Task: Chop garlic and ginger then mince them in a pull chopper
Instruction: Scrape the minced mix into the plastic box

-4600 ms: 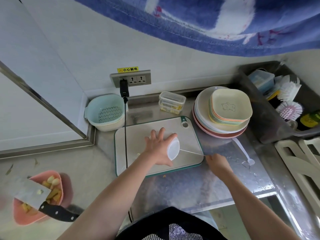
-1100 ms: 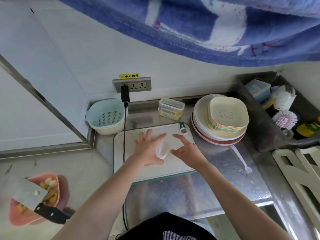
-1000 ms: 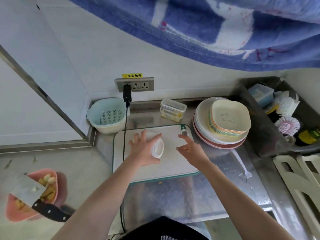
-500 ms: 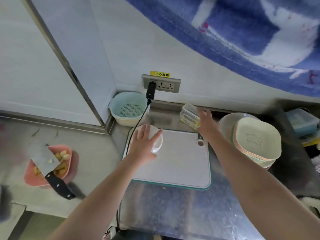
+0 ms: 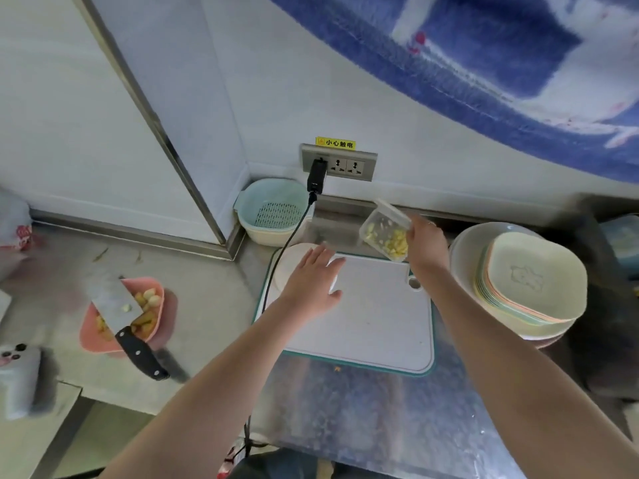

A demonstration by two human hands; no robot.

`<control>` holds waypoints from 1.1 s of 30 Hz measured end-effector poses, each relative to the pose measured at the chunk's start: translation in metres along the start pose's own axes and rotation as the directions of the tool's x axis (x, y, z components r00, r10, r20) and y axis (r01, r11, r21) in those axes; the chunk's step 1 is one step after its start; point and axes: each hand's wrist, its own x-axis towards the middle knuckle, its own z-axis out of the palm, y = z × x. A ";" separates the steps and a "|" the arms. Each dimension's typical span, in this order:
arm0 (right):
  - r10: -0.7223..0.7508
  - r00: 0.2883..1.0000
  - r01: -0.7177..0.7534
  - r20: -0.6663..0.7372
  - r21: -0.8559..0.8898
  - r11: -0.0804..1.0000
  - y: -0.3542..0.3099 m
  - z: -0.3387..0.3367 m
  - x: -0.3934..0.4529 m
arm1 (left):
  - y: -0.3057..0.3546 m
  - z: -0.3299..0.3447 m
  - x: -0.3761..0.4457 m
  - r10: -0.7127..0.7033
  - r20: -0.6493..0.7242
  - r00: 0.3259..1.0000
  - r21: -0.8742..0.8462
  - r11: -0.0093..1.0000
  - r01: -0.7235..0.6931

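Item: pull chopper (image 5: 304, 267), far-left corner of cutting board (image 5: 373, 312); left hand (image 5: 313, 283) flat on it, fingers spread. Right hand (image 5: 423, 245) grips clear tub (image 5: 383, 231) of chopped pieces, tilted, lifted. Mincing seemingly unfinished; whole garlic remains in pink bowl (image 5: 128, 312), cleaver (image 5: 119, 311) across it.

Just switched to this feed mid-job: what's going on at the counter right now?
A person's right hand holds a clear container of chopped yellowish pieces, tilted, above the far edge of the cutting board. The left hand lies flat on the white pull chopper at the board's left corner. A cleaver rests across a pink bowl to the left.
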 end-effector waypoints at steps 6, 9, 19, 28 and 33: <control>0.004 1.000 -0.003 -0.005 0.185 0.983 -0.003 -0.035 -0.033 | 0.035 -0.008 0.011 0.248 -0.089 0.965 0.082 0.967 -0.241; 0.038 0.994 -0.069 0.105 0.311 0.948 0.005 -0.042 -0.052 | 0.047 -0.001 0.011 0.282 -0.046 0.958 0.162 0.949 -0.272; 0.339 0.904 -0.423 0.262 0.419 0.804 0.042 -0.009 -0.088 | 0.044 0.041 -0.015 0.317 0.280 0.906 0.198 0.905 -0.377; 0.229 0.945 -0.306 0.235 0.380 0.873 0.023 0.019 -0.102 | 0.074 0.056 -0.003 0.314 0.256 0.914 0.134 0.925 -0.356; 0.334 0.846 -0.466 0.416 0.272 0.842 0.021 0.018 -0.090 | 0.073 0.055 -0.001 0.317 0.248 0.915 0.058 0.938 -0.341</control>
